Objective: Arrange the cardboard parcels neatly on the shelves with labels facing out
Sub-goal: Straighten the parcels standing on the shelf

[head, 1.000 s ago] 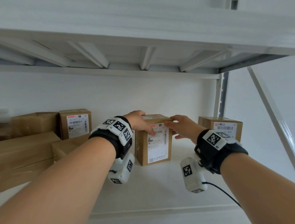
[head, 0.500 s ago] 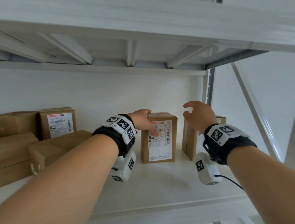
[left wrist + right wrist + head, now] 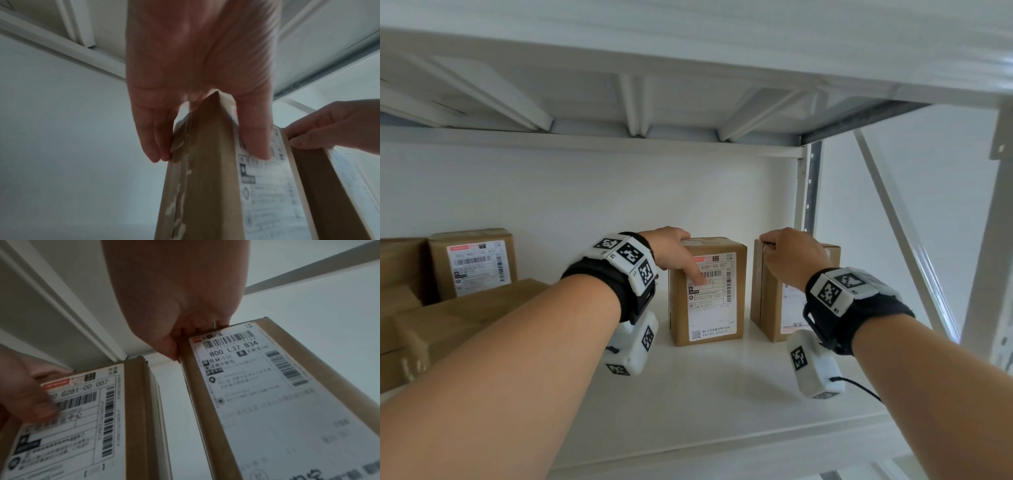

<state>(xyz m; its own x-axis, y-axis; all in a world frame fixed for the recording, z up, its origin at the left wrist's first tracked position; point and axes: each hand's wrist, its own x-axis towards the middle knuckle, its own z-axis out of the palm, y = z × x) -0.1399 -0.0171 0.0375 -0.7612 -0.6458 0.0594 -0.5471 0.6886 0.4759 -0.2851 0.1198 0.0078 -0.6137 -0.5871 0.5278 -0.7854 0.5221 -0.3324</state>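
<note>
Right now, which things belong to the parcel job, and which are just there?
In the job:
left hand holding the G281 parcel
right hand gripping the L37 parcel
shelf

Just there:
labelled parcel at left
plain boxes

In the head view, the right hand [image 3: 792, 257] and its black wristband [image 3: 859, 308] cover most of the white shipping label on the right-hand brown cardboard parcel [image 3: 768, 294], so only a strip shows. The stack of plain brown cardboard boxes [image 3: 448, 322] at the far left gets cut off by the picture's edge. The label on the small brown cardboard parcel at the back left [image 3: 474, 265] is too small to read. In the left wrist view, the label print on the middle brown cardboard parcel [image 3: 207, 186] is blurred.
</note>
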